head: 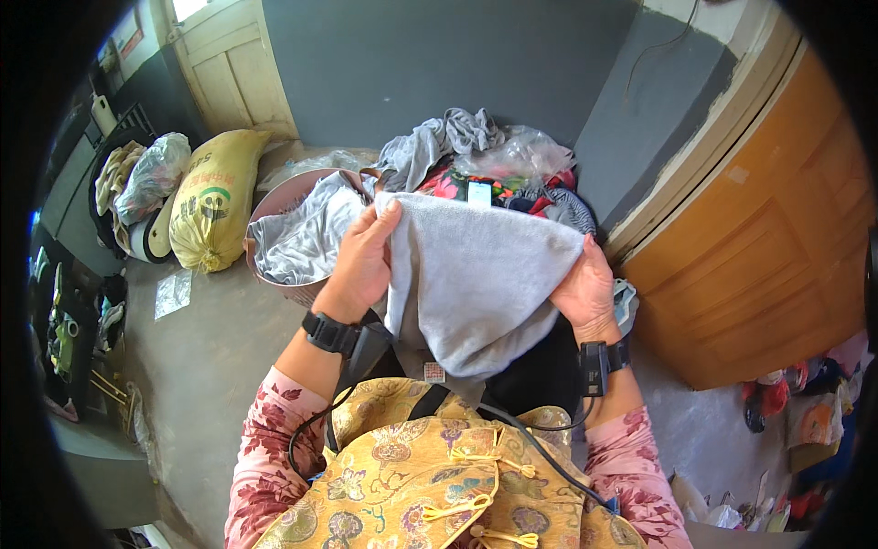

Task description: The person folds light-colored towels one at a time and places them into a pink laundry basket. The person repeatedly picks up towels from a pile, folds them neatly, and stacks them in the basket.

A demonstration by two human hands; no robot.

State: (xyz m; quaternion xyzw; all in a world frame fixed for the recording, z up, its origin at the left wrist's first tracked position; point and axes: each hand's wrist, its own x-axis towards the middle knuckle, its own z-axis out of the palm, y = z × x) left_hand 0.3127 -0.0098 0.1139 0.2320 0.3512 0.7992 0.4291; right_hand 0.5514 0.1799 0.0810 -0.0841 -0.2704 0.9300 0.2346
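Observation:
A soft light grey cloth [480, 274] hangs spread between my two hands, above my lap. My left hand [368, 257] pinches its upper left corner, thumb on top. At the cloth's right corner, my right hand [586, 285] grips the edge, its fingers partly hidden behind the fabric. Just left of my left hand stands a pinkish round basket [274, 199] holding crumpled grey cloth [302, 237]. Beyond the held cloth lies a pile of clothes and fabric [446, 182], with grey, red and patterned pieces. A phone-like object with a pale screen [479, 194] rests on the pile.
A full yellow woven sack [216, 199] and a clear plastic bag with contents [154, 178] stand at the left. An orange-brown wooden door [754, 254] is on the right, with bagged items beyond its lower edge. A flat plastic packet [173, 294] lies on the floor.

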